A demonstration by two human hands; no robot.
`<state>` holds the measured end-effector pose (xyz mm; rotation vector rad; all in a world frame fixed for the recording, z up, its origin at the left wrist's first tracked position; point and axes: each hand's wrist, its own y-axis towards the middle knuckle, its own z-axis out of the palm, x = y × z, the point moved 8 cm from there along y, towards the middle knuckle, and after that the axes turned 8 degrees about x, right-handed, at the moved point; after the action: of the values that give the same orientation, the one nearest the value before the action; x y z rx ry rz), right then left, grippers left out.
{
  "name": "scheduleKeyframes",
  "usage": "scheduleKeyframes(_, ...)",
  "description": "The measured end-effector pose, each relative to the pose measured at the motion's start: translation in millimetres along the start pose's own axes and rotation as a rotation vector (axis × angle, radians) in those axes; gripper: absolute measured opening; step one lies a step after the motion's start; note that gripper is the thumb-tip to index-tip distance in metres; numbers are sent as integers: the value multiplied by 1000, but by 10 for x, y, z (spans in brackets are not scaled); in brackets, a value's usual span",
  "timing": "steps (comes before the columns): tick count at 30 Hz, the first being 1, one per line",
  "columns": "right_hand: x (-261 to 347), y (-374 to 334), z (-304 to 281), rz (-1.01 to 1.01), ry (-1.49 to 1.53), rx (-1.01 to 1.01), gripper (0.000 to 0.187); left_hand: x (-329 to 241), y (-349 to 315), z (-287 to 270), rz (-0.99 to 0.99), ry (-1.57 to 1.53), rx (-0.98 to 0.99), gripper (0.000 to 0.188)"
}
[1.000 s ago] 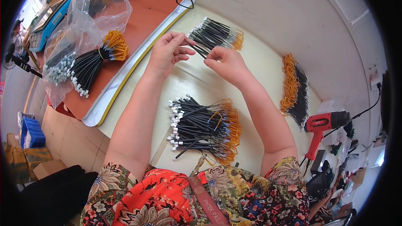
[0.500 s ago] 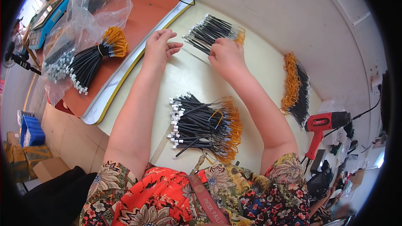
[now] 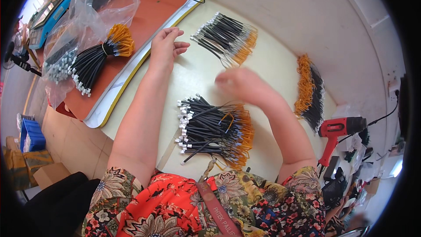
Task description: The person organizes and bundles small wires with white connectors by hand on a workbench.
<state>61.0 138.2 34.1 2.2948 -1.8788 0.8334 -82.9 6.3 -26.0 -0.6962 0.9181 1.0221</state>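
I see the cream bench (image 3: 276,52) carrying a near cable pile (image 3: 208,127) and, farther off, a smaller cable batch (image 3: 223,35). Between them the right hand (image 3: 241,85) is blurred; I cannot tell its fingers' grip. The left hand (image 3: 166,47) looks empty, fingers loosely parted. Pale lettering marks the dull-red strap (image 3: 217,208).

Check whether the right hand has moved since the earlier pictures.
Yes: the right hand has drawn back, away from the far wire row and closer to the near wire pile.
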Motion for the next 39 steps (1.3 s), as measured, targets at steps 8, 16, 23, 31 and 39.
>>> scheduleKeyframes(8, 296, -180, 382, -231, -89, 178, 13, 33, 21, 61, -2, 47, 39, 22)
scheduleKeyframes(16, 330, -355, -138, -287, -192, -328, 7, -65, -30, 140, 29, 84, 90, 20)
scheduleKeyframes(23, -364, 72, -119, 98, 804, -131, 15, 14, -210, 652, -127, -122, 503, 25)
scheduleKeyframes(31, -290, 251, 70, 55, 997, 88, 21, 17, -180, 640, -106, -115, 525, 19)
scheduleKeyframes(39, -218, 142, 169, -8, 1083, 204, 27, -105, -101, 479, 23, -261, 440, 12)
